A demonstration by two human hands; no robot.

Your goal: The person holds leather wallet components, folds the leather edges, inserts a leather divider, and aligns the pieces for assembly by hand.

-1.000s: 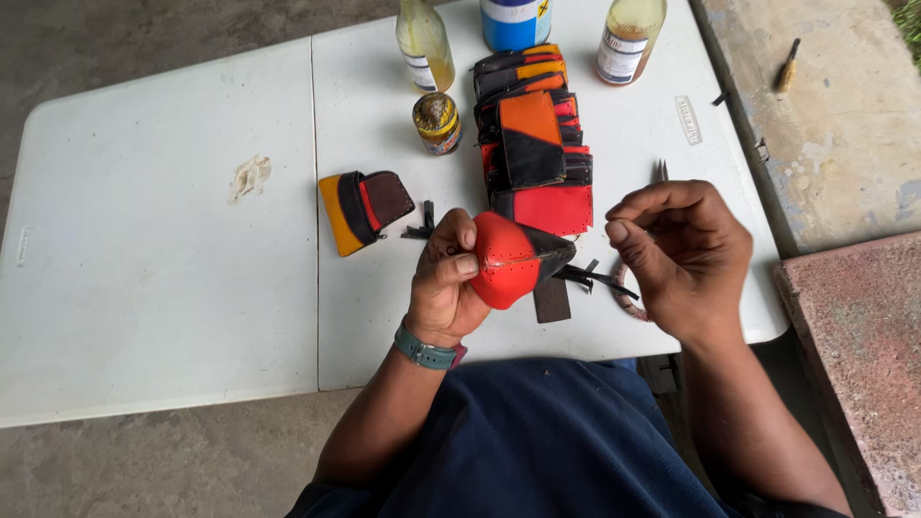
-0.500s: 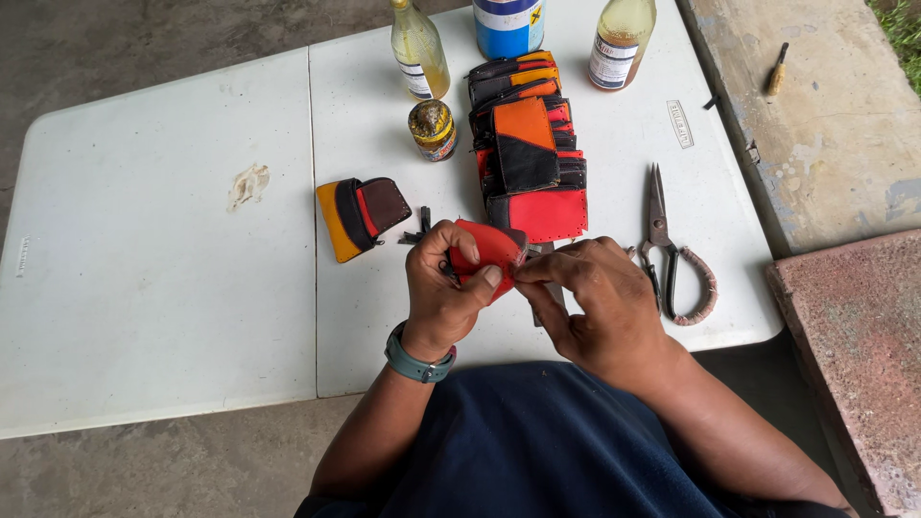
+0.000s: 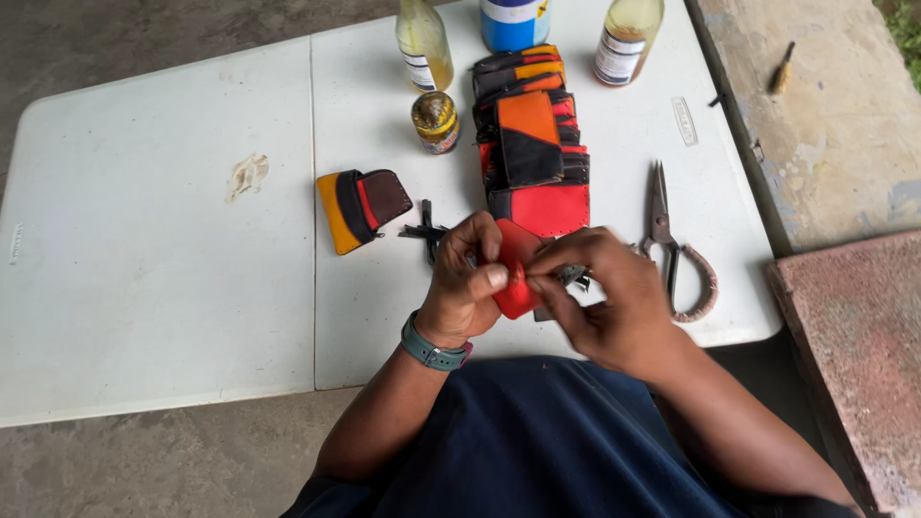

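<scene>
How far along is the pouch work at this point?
Done, by the look of it: a row of stitched pouches and one yellow pouch lie on the table. In hand: left hand and right hand grip a red piece. What remains is unclear.

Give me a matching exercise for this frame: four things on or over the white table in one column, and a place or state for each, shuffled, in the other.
Things:
1. red leather piece
2. scissors
3. small round tin
4. yellow, black and brown pouch

Places or states:
A. lying alone on the table, left of the hands
B. pinched between left hand and right hand
C. standing in front of the pale glass bottle
D. lying flat, right of the stack of pouches

Pairs: 1-B, 2-D, 3-C, 4-A
</scene>
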